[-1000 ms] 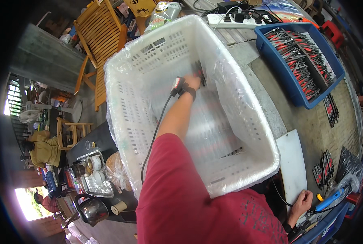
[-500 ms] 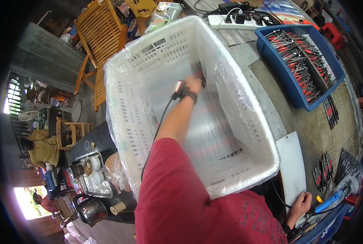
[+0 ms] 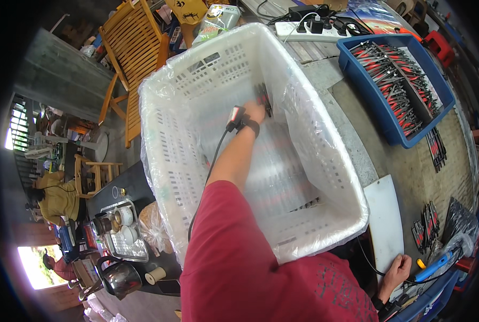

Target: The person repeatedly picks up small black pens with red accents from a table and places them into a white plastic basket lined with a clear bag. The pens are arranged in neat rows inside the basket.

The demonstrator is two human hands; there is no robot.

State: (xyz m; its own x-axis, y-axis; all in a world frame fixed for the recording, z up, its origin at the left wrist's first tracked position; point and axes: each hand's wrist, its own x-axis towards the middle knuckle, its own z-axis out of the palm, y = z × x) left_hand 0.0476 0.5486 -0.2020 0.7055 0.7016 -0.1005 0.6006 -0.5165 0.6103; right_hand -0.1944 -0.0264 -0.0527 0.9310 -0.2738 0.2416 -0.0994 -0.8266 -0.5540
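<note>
Deep inside a white slotted plastic crate lined with clear film, my left hand is closed around a small bundle of slim black-and-red pen-like pieces. The bundle lies near the crate's far right inner corner; my fingertips are partly hidden. A black strap and a corded device sit on that wrist. Under the hand, sheets of clear film cover the crate's bottom, with dark and reddish pieces showing faintly through. At lower right my right hand rests by the near end of a white board, fingers curled, nothing visible in them.
A blue tray holds many of the same pieces at upper right. Loose bundles lie on the table beside a blue-handled tool. A power strip stands behind. Leftward are a kettle, cups on a metal tray and a wooden chair.
The bundle under my left hand shows more clearly; the hand has barely moved. My right hand stays at the board.
</note>
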